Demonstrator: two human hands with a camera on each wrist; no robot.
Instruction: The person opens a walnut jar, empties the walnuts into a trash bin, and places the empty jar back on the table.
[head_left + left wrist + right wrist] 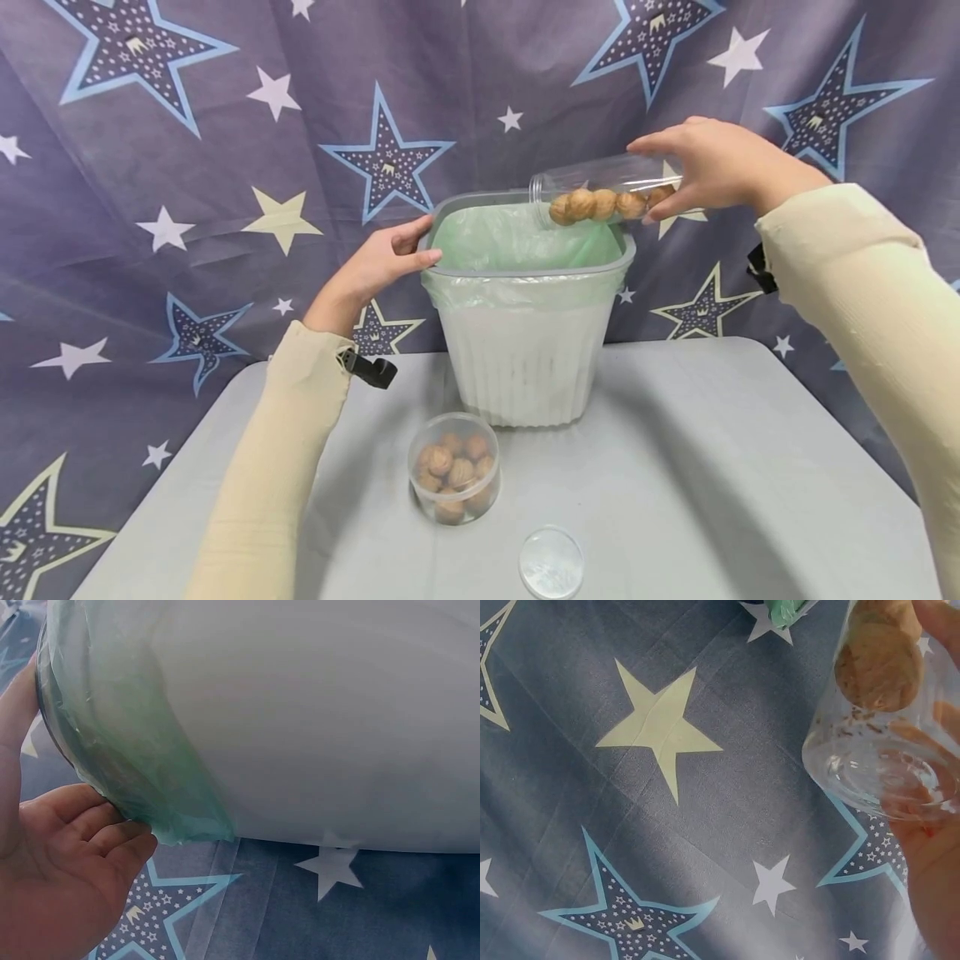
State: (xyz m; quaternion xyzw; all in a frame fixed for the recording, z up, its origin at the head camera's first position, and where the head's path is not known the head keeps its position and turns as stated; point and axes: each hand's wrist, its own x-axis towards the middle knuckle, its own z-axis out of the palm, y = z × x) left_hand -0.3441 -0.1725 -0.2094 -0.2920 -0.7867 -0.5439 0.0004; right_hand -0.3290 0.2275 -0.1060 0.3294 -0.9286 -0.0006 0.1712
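Observation:
My right hand grips a clear plastic jar by its base end, tilted nearly level with its open mouth over the bin. Several walnuts lie in a row inside the jar; the right wrist view shows a walnut and brown crumbs near its bottom. My left hand holds the left rim of the white trash bin, thumb at the front. In the left wrist view its fingers bend against the rim and the green bin liner.
In front of the bin, a round clear tub of walnuts stands on the grey table. A clear round lid lies near the table's front. Behind hangs a star-patterned curtain.

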